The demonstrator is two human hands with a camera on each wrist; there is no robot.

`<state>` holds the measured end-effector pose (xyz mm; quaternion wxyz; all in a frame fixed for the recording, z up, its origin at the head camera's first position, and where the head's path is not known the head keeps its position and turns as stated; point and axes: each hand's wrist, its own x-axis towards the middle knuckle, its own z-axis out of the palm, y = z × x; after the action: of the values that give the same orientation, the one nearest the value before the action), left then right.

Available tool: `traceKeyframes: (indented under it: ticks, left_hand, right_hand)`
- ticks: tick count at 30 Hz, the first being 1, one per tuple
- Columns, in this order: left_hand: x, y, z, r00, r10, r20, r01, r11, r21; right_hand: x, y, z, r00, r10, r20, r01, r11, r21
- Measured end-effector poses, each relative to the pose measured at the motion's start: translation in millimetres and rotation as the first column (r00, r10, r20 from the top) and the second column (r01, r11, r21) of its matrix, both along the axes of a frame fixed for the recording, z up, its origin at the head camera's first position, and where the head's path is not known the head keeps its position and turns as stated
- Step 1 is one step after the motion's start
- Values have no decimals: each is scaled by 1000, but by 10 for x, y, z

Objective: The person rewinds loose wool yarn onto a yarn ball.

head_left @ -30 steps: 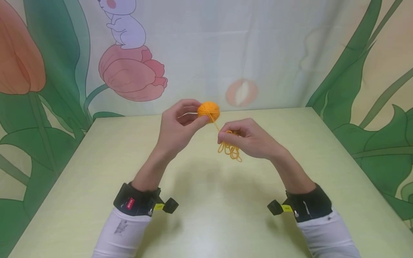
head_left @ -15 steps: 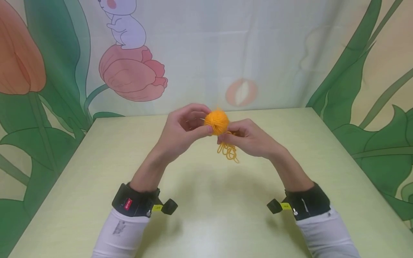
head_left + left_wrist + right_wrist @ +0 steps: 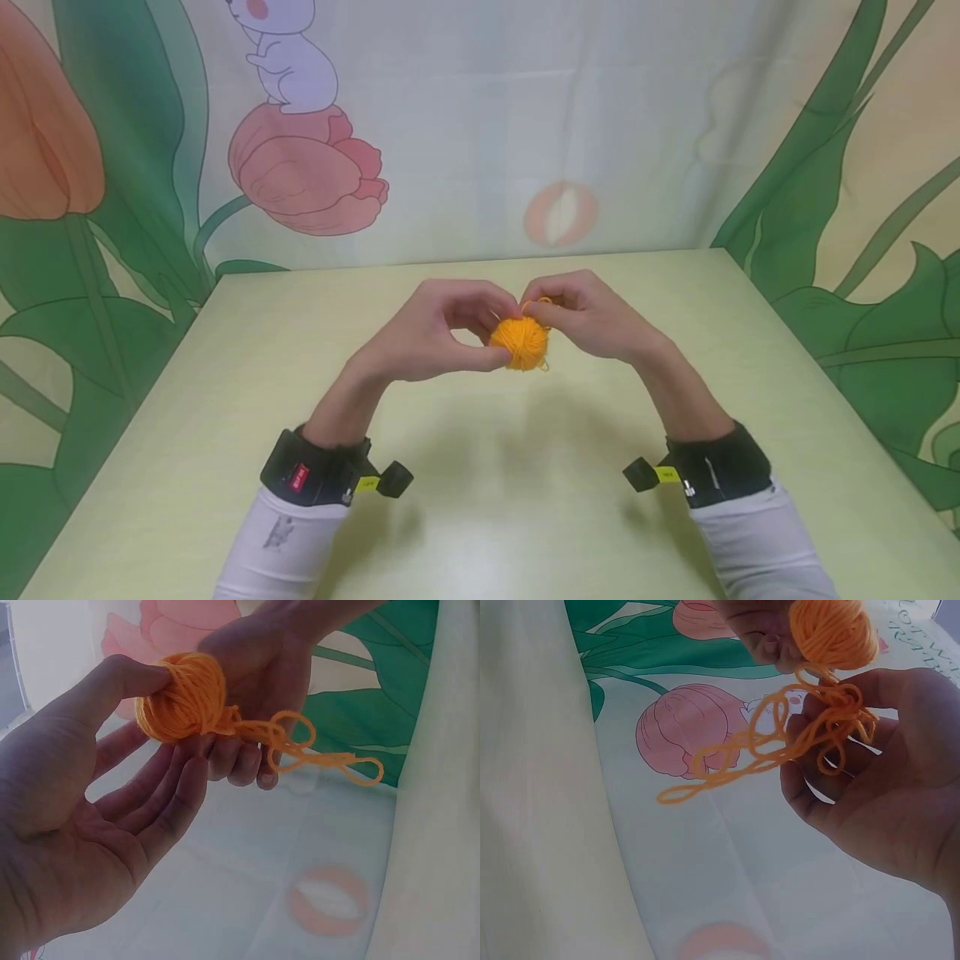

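Observation:
An orange ball of yarn is held above the table between the thumb and fingers of my left hand. Beside it my right hand pinches the loose yarn, which hangs in several loops from the fingers. In the left wrist view the ball of yarn shows its wound strands, and the loops trail off to the right. The two hands' fingertips are close together at the ball's top. In the head view the ball hides most of the loops.
A pale yellow-green table lies below both hands. Behind it hangs a light curtain printed with tulips, leaves and a white animal. Each forearm wears a black wrist strap with a small camera.
My left hand has brought the ball of yarn down and to the right, close against the right hand. The right hand stays nearly in place, and its loops are now mostly behind the ball.

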<state>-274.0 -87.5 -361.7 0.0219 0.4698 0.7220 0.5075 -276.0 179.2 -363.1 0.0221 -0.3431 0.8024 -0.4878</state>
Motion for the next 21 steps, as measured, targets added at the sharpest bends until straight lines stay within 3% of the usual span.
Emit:
traceKeyframes:
  ticks: [7,13,18,21]
  left_hand:
    - [-20,-13,-10,983,123,-136,-132,990,-53]
    - [-60,12,-20,935,258,-242,-276,960,-44]
    - [-77,33,-33,893,383,-235,-381,923,56]
    - [-83,45,-44,879,440,-182,-417,896,149]
  right_hand:
    - [27,5,14,998,-63,-13,63,998,-20]
    - [99,-8,71,993,-118,-30,116,992,-37]
    - [155,-50,96,997,-60,-52,57,997,-59]
    - [181,-87,93,998,-9,-59,6,998,-58]
